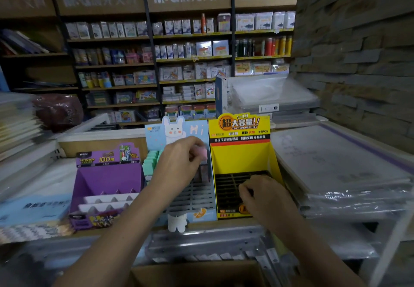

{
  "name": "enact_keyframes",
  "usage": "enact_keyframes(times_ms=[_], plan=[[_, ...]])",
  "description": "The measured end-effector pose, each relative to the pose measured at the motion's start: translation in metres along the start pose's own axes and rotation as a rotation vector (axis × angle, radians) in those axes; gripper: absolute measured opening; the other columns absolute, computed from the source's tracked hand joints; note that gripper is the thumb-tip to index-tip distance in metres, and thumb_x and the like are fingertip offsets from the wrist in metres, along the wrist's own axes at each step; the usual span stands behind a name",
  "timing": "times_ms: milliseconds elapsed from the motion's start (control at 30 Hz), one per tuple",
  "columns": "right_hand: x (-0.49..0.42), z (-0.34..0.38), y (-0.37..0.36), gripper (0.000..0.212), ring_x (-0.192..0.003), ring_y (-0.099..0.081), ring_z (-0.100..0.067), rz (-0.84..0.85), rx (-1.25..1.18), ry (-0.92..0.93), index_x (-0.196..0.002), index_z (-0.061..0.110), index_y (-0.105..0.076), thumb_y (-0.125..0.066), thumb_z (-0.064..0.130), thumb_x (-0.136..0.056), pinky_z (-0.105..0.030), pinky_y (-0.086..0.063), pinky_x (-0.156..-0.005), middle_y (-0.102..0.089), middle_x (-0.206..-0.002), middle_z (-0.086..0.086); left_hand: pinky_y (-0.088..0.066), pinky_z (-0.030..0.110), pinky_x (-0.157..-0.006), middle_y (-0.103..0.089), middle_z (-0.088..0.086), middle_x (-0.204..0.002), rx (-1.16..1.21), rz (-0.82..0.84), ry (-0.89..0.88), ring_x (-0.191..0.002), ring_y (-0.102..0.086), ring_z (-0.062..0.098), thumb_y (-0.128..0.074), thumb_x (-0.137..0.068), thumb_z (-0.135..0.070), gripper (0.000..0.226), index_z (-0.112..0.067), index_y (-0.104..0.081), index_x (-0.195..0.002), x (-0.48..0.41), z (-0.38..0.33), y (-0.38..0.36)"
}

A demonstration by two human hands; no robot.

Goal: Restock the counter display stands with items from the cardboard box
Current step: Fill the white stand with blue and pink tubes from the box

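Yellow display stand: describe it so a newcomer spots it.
Three display stands sit in a row on the counter before the wall shelves. The yellow display stand is rightmost, next to the blue bunny stand. Only it has a black slot grid, under the right hand.

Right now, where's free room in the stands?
Yellow stand: its black grid is bare beside the right hand. Blue stand: grey front rows free; back is crowded with mint items and the left hand holding a pink item.

Two limbs recorded: left hand (179,163) and right hand (266,199) both bare; left forearm (125,226) and right forearm (313,248) uncovered down to lower frame edge
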State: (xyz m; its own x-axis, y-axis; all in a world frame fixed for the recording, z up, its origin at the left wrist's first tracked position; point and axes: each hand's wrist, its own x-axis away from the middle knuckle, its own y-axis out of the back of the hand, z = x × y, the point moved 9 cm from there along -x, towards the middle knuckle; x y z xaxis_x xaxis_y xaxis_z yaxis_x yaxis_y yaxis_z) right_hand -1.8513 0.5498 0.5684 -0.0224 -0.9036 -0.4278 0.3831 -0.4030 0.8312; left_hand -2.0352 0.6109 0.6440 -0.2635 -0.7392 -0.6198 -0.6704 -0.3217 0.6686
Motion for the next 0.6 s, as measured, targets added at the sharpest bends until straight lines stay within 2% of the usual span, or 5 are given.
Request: enact_keyframes(times_ms=[167, 300, 467, 533, 600], plan=[[0.025, 0.022, 0.035, 0.026, -0.061, -0.058, -0.01, -0.218, -0.2, 0.105, -0.078, 0.013, -0.069, -0.057, 0.021, -0.099, -0.028, -0.043, -0.054, -0.065, -0.07, 0.003, -0.04, 0.002, -0.062, -0.067, -0.012, -0.081, 0.142, -0.059, 0.004, -0.074, -0.06, -0.001, -0.073, -0.083, -0.01, 0.016, -0.023, -0.074, -0.093, 0.046, -0.015, 0.018], [0.076, 0.029, 0.041, 0.015, -0.082, -0.066, 0.001, -0.352, -0.495, 0.119, -0.095, 0.021, -0.075, -0.06, 0.024, -0.094, -0.009, -0.046, -0.063, -0.071, -0.087, 0.014, -0.044, 0.011, -0.059, -0.066, -0.012, -0.081, 0.313, -0.064, 0.065, -0.071, -0.062, 0.007, -0.073, -0.087, -0.016, 0.015, -0.029, -0.073, -0.093, 0.106, -0.004, 0.013], [0.129, 0.012, -0.049, 0.014, -0.081, -0.067, 0.0, -0.063, -0.529, -0.042, -0.088, 0.026, -0.074, -0.064, 0.021, -0.096, -0.016, -0.05, -0.067, -0.071, -0.083, 0.015, -0.052, 0.018, -0.07, -0.071, -0.016, -0.083, 0.424, 0.028, 0.284, -0.078, -0.068, 0.007, -0.069, -0.084, -0.025, 0.014, -0.036, -0.072, -0.091, 0.196, 0.045, -0.04], [0.153, -0.006, -0.105, 0.014, -0.078, -0.07, -0.009, 0.128, -0.583, -0.201, -0.086, 0.021, -0.074, -0.065, 0.017, -0.095, -0.034, -0.057, -0.071, -0.074, -0.081, 0.008, -0.055, 0.021, -0.079, -0.073, -0.015, -0.084, 0.445, 0.106, 0.438, -0.083, -0.069, 0.003, -0.072, -0.084, -0.018, 0.023, -0.041, -0.071, -0.083, 0.237, 0.076, -0.073], [0.173, -0.021, -0.152, 0.013, -0.086, -0.072, -0.018, 0.287, -0.526, -0.283, -0.088, 0.019, -0.077, -0.067, 0.013, -0.092, -0.032, -0.057, -0.078, -0.076, -0.089, 0.003, -0.057, 0.037, -0.088, -0.074, -0.01, -0.083, 0.422, 0.208, 0.59, -0.087, -0.071, 0.012, -0.076, -0.082, -0.003, 0.037, -0.039, -0.069, -0.077, 0.279, 0.107, -0.106]])
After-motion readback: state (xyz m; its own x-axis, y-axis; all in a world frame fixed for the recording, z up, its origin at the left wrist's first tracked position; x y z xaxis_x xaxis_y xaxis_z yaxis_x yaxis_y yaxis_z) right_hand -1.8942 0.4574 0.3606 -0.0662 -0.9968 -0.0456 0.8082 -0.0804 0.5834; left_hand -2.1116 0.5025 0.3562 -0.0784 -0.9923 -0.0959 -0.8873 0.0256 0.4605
